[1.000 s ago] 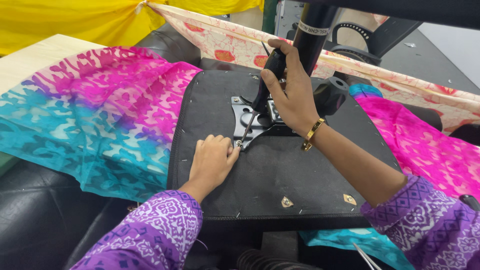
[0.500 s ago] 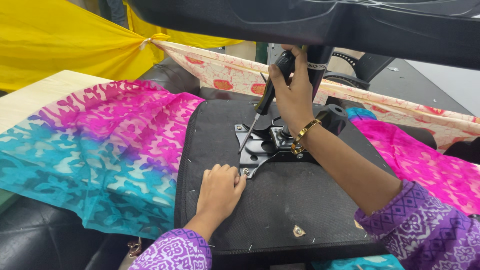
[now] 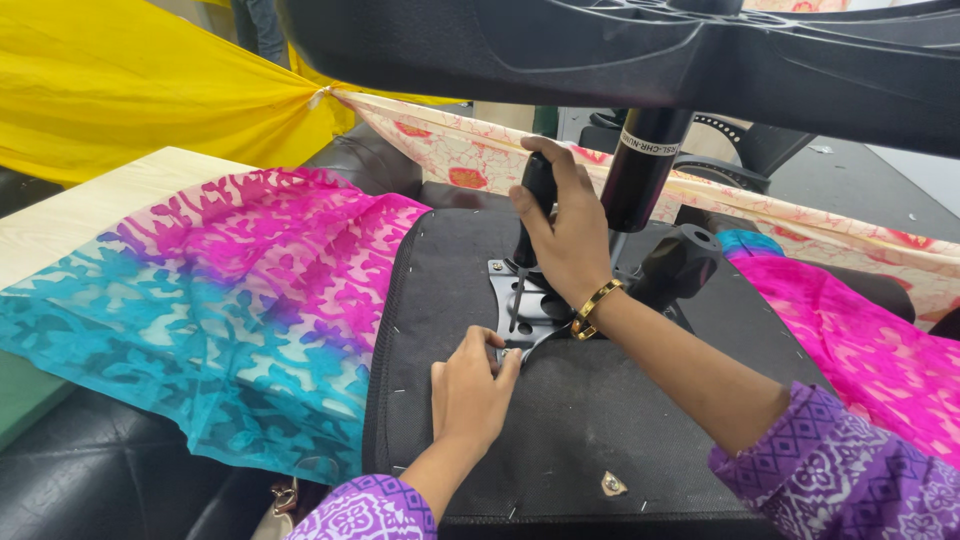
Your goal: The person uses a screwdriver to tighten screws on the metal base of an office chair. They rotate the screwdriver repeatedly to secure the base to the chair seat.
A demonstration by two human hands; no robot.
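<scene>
A person's right hand (image 3: 562, 232) is wrapped fully around the black handle of a screwdriver (image 3: 527, 228), whose shaft drops to the metal mounting plate (image 3: 522, 308) bolted on the underside of an upturned office chair seat (image 3: 580, 420). The left hand (image 3: 470, 392), at six o'clock from the plate, has its fingertips pinched at the plate's near corner; whether they hold a screw cannot be told. The chair's gas-lift column (image 3: 640, 165) rises at one o'clock from the right hand to the black wheel base (image 3: 620, 60) overhead. A pink-and-teal patterned cloth (image 3: 220, 300) lies at nine o'clock, and yellow fabric (image 3: 140, 90) hangs at eleven. Judging by the scene, the work goes best with the driver kept square to the fastener, steady downward pressure from the right wrist, and the left fingertips bracing the plate clear of the tip, so that the bit does not slip across the black lining.
</scene>
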